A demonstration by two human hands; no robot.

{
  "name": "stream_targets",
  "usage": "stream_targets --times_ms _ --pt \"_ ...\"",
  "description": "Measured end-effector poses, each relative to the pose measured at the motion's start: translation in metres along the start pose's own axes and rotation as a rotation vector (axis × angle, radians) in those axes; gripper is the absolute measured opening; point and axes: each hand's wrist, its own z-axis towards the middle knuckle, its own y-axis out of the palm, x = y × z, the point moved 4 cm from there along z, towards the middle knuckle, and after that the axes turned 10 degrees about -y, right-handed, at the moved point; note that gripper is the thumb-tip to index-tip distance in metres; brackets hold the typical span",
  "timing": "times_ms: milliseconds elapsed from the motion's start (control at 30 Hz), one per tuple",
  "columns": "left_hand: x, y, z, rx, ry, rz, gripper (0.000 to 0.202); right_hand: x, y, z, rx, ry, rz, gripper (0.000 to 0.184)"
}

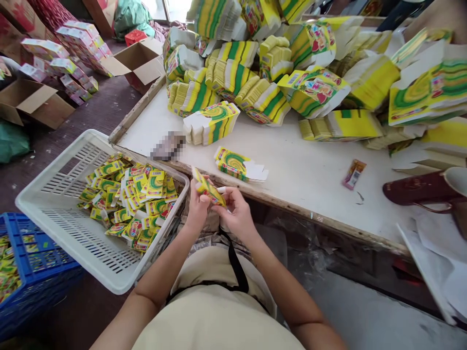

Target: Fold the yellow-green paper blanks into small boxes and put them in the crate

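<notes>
Between my two hands, over the table's front edge, is a small yellow and green printed carton (211, 190). My left hand (198, 206) grips its left end, fingers closed around it. At the carton's right end, my right hand (235, 211) pinches it with thumb and fingers. Just beyond my hands, a flat carton with white open flaps (237, 164) lies on the white table (292, 160). Behind it stands a short stack of the same cartons (212, 122). To the left, a white plastic basket (98, 265) holds a heap of small yellow packs (134, 199).
Piles of bundled flat cartons (233, 68) cover the table's far side. A small wrapped sachet (353, 174) and a dark red mug (419, 187) sit at the right. Open cardboard boxes (140, 63) and a blue crate (40, 262) stand on the left floor.
</notes>
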Motion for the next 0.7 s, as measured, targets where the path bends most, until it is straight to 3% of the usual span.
stream_targets --times_ms 100,200,267,367,433,467,533,600,700 --pt "-0.003 -0.010 -0.005 -0.043 -0.011 0.134 0.040 0.005 -0.017 0.003 0.073 -0.045 0.039 0.016" --pt "0.008 -0.020 -0.005 -0.068 -0.022 0.289 0.029 -0.002 -0.035 0.004 0.087 -0.182 -0.094 0.012" --pt "0.026 -0.025 -0.004 -0.162 0.016 0.365 0.044 -0.013 -0.046 0.004 0.093 -0.337 -0.309 0.006" --pt "0.053 -0.025 -0.006 -0.322 0.084 0.565 0.087 -0.030 -0.052 0.002 0.053 -0.572 -0.655 0.017" --pt "0.057 -0.019 -0.010 -0.408 0.065 0.807 0.109 -0.037 -0.045 -0.002 -0.053 -0.676 -0.741 0.023" --pt "0.054 -0.014 -0.013 -0.452 0.037 0.927 0.109 -0.039 -0.041 -0.004 -0.110 -0.703 -0.736 0.025" --pt "0.043 -0.004 -0.018 -0.508 -0.007 1.082 0.089 -0.040 -0.034 -0.007 -0.165 -0.681 -0.678 0.025" --pt "0.029 0.002 -0.020 -0.477 -0.008 1.142 0.064 -0.036 -0.035 -0.007 -0.077 -0.556 -0.584 0.036" --pt "0.014 0.003 -0.022 -0.356 0.053 1.183 0.064 -0.021 -0.039 -0.006 0.092 -0.286 -0.332 0.068"
